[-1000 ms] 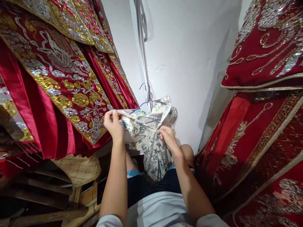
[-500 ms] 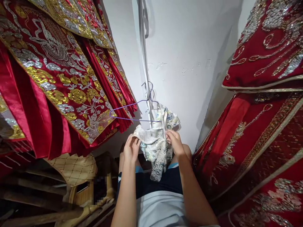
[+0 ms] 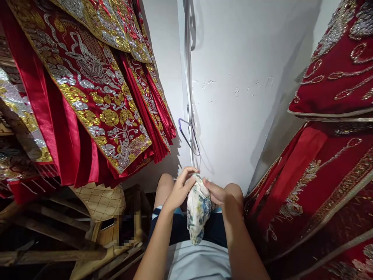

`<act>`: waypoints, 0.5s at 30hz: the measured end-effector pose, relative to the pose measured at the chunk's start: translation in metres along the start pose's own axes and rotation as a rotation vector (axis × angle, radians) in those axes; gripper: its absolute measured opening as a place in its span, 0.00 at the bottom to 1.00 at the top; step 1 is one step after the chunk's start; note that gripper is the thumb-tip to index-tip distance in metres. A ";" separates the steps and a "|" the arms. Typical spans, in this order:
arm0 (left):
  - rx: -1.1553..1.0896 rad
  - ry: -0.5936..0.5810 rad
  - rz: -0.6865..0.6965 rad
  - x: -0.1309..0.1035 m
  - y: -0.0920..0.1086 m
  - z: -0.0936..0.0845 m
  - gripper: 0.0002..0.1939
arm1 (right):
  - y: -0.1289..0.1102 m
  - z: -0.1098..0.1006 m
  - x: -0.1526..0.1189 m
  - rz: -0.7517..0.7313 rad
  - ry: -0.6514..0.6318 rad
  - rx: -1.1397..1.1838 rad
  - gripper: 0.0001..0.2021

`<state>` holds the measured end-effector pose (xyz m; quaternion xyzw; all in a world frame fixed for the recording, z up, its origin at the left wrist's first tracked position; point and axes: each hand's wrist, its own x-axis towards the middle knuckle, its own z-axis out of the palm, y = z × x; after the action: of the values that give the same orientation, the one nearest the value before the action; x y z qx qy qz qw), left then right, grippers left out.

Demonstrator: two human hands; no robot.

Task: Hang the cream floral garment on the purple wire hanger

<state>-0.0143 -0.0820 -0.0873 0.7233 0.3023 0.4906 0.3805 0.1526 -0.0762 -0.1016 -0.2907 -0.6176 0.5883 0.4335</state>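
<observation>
A patterned garment (image 3: pixel 198 210), white with blue, green and yellow motifs, hangs bunched over my lap between my two hands. My left hand (image 3: pixel 184 188) grips its upper left side, thumb on top and fingers curled behind. On the upper right, my right hand (image 3: pixel 217 191) holds the cloth, its fingers partly hidden behind it. Just beyond the hands, a purple wire hanger (image 3: pixel 189 136) hangs by the pale upright strip, turned nearly edge-on and apart from the garment.
Red embroidered costumes (image 3: pixel 96 93) with gold and silver sequins hang at the left. More red beaded garments (image 3: pixel 314 163) hang close at the right. A padded chair (image 3: pixel 99 202) stands lower left. The white wall (image 3: pixel 233 50) is in front.
The garment has come off the hanger and is gathered lower, toward my lap. The hanger has swung round. Both hands have come closer together on the cloth.
</observation>
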 end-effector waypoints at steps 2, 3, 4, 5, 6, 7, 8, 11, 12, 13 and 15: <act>-0.038 -0.180 -0.108 -0.012 -0.017 -0.002 0.22 | -0.011 -0.009 -0.008 0.082 -0.129 0.010 0.27; -0.023 -0.272 -0.153 -0.020 -0.025 -0.003 0.24 | -0.018 -0.014 -0.014 0.120 -0.169 0.004 0.26; 0.016 -0.356 -0.193 -0.028 -0.034 -0.005 0.24 | -0.026 -0.019 -0.020 0.152 -0.186 -0.006 0.25; 0.076 -0.430 -0.232 -0.035 -0.042 -0.008 0.25 | -0.034 -0.023 -0.027 0.171 -0.173 -0.021 0.23; 0.152 -0.490 -0.271 -0.042 -0.049 -0.012 0.24 | -0.043 -0.028 -0.035 0.172 -0.139 -0.037 0.22; 0.238 -0.528 -0.300 -0.048 -0.054 -0.019 0.24 | -0.050 -0.032 -0.042 0.167 -0.109 -0.050 0.20; 0.331 -0.538 -0.312 -0.052 -0.058 -0.027 0.23 | -0.057 -0.036 -0.049 0.151 -0.081 -0.062 0.19; 0.605 -0.450 -0.260 -0.055 -0.056 -0.060 0.14 | -0.070 -0.050 -0.061 0.030 0.029 -0.165 0.13; 0.684 -0.386 -0.221 -0.054 -0.051 -0.072 0.11 | -0.070 -0.056 -0.060 -0.042 0.115 -0.219 0.12; 0.752 -0.319 -0.178 -0.052 -0.044 -0.083 0.08 | -0.069 -0.062 -0.056 -0.123 0.228 -0.270 0.12; 0.844 -0.214 -0.065 -0.047 -0.026 -0.103 0.07 | -0.062 -0.075 -0.041 -0.280 0.469 -0.316 0.09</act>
<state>-0.1291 -0.0808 -0.1080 0.8523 0.4578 0.2343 0.0959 0.2464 -0.0847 -0.0539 -0.3946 -0.6186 0.3363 0.5903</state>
